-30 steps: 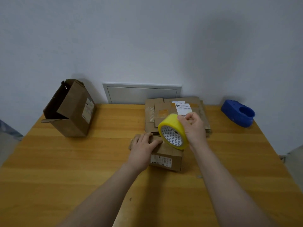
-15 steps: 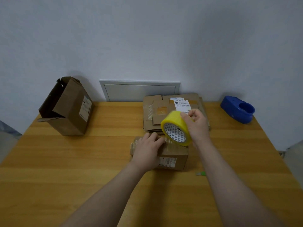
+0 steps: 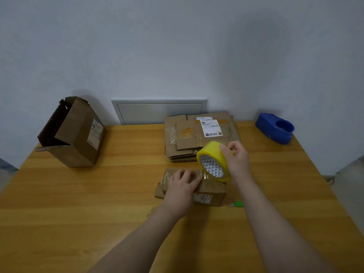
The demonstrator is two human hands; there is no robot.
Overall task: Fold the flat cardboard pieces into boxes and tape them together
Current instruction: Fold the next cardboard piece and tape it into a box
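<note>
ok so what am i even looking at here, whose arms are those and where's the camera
The camera sits on a person's head, looking down at their own bare arms over a wooden table. The left hand presses flat on a small cardboard box. The right hand holds a yellow tape roll just above that box. Behind lies a stack of flat cardboard pieces. At far left stands a larger open box; at far right, a blue tape dispenser.

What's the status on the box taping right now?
Left hand pressing flat on small box. Right hand gripping yellow tape roll over it. Nothing in the way.
</note>
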